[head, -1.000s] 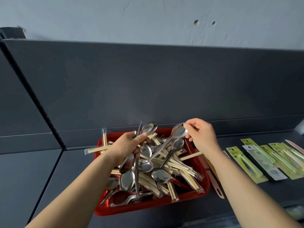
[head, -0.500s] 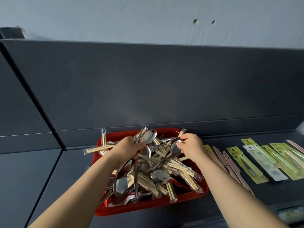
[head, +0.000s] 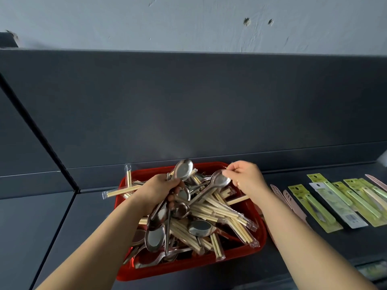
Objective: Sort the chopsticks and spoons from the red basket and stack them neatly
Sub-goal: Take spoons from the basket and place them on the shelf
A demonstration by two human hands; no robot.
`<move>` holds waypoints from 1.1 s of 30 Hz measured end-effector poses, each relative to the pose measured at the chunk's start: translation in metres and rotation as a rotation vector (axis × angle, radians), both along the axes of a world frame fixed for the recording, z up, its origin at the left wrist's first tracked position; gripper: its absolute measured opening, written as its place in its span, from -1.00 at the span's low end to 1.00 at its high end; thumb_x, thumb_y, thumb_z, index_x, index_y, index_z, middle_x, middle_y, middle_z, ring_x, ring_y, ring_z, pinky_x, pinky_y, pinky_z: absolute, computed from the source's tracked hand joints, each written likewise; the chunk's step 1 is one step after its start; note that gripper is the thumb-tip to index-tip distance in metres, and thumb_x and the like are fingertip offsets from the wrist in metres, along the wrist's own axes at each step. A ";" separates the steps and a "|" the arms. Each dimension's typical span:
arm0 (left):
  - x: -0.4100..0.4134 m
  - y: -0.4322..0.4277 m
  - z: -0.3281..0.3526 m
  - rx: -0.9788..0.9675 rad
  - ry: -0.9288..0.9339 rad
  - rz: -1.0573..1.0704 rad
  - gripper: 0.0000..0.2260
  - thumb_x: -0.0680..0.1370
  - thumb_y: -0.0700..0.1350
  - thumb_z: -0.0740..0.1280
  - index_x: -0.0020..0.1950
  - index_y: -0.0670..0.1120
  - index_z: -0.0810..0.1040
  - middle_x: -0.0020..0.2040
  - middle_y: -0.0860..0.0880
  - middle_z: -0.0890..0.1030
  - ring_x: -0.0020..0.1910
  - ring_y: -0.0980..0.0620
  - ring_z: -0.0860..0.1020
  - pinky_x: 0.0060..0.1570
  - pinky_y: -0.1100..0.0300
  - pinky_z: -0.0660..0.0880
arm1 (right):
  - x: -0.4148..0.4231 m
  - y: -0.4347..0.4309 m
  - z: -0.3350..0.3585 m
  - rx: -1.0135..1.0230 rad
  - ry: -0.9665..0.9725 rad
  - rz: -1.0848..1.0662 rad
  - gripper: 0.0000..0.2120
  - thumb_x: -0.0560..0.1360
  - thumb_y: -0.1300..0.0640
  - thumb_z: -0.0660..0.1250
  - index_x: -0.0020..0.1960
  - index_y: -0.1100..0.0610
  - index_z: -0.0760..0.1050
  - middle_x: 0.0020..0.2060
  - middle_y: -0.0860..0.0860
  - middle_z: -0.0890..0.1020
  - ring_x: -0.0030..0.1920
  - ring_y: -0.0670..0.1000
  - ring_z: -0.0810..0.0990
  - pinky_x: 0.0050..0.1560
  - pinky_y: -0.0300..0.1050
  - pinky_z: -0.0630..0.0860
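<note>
1. A dark grey bench is seen, backed by a dark grey panel beneath a pale, pitted plaster wall.
2. A red plastic basket is set near the bench's rear edge, heaped with polished metal spoons and cellophane-wrapped pairs of wooden chopsticks; neither can be counted exactly.
3. A bunch of several spoons is clenched in the left hand above the basket.
4. One round-bowled steel spoon is pinched at its bowl by the right hand.
5. About six green and white flat packets and two pink strips are laid towards the bench's right edge.
</note>
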State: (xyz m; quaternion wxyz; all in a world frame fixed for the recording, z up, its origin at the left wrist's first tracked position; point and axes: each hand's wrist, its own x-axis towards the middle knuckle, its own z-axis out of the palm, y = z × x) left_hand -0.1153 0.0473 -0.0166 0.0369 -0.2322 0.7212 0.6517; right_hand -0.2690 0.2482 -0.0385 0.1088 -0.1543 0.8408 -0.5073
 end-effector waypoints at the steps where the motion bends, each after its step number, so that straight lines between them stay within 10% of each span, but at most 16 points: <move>1: 0.000 0.000 0.003 0.015 0.023 0.005 -0.75 0.65 -0.12 0.19 -0.09 -0.25 0.53 -0.49 0.03 0.46 -0.53 0.09 0.38 -0.51 0.23 0.42 | 0.000 0.002 0.008 -0.067 -0.005 0.000 -0.94 0.44 0.17 0.45 -0.16 0.13 0.59 -0.51 -0.06 0.52 -0.56 -0.16 0.37 -0.52 -0.33 0.31; 14: 0.052 -0.060 0.061 0.290 0.404 0.340 -0.84 0.63 -0.15 0.23 -0.03 -0.19 0.55 -0.39 0.01 0.46 -0.52 0.13 0.34 -0.58 0.27 0.35 | 0.043 -0.065 0.090 -0.408 0.169 0.128 -0.94 0.44 0.12 0.44 -0.18 -0.01 0.58 -0.47 -0.15 0.55 -0.50 -0.19 0.41 -0.46 -0.38 0.36; 33: 0.269 -0.289 -0.042 0.257 0.172 0.709 -0.89 0.61 -0.23 0.26 -0.05 -0.25 0.54 -0.42 -0.02 0.46 -0.55 0.11 0.36 -0.55 0.23 0.40 | 0.258 -0.343 -0.020 -0.090 -0.057 0.319 -0.84 0.43 0.26 0.39 -0.23 0.01 0.54 -0.29 -0.10 0.64 -0.28 -0.10 0.57 -0.34 -0.36 0.40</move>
